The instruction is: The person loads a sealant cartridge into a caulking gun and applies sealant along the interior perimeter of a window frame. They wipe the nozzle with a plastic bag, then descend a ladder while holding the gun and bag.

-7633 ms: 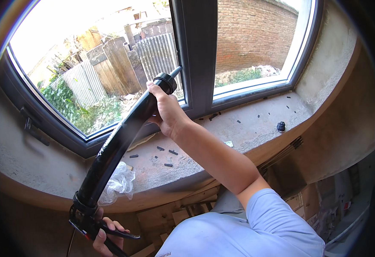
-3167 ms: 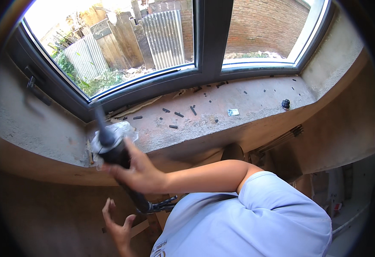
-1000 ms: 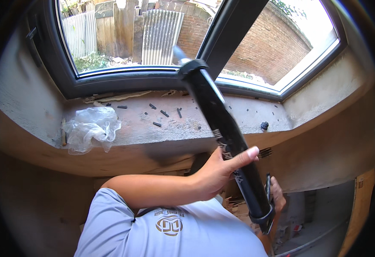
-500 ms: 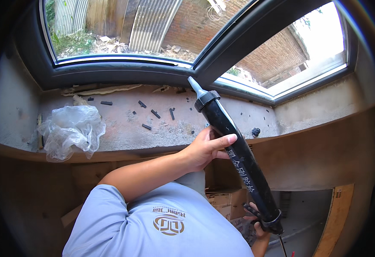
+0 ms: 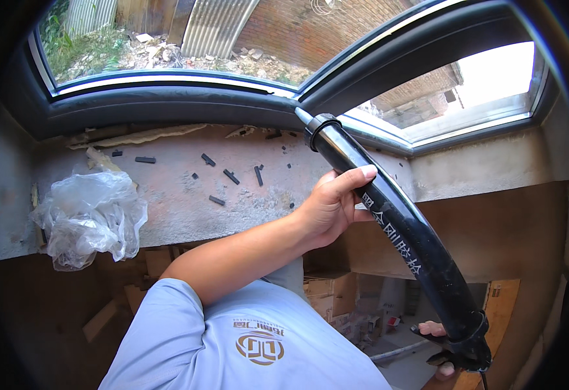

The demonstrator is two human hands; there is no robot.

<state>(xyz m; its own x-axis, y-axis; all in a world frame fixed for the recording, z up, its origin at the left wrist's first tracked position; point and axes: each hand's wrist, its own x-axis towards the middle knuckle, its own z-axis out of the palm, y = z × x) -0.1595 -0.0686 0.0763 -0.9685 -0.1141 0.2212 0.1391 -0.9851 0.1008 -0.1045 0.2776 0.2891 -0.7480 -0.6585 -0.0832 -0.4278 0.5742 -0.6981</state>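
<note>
A long black caulking gun [image 5: 421,234] slants from the window down to the lower right. Its pale nozzle [image 5: 303,116] is at the joint where the dark window frame [image 5: 167,107] meets the upright bar; whether it touches, I cannot tell. My left hand [image 5: 338,207] grips the barrel from beneath, thumb lying along its top. At the gun's rear end my right hand [image 5: 446,372] is closed around the handle and trigger, mostly hidden behind them. Below the frame, short black strips [image 5: 231,177] lie scattered on the dusty sill [image 5: 174,208].
A crumpled clear plastic bag [image 5: 92,214] hangs over the sill's front edge at the left. A strip of dried foam [image 5: 141,136] lies along the frame's foot. Below the sill at right are cardboard boxes [image 5: 333,296] and a wooden board [image 5: 502,305].
The gun's rear end and my right hand have swung right and slightly down. The nozzle has moved up to the frame joint. My left hand has shifted right and up with the barrel.
</note>
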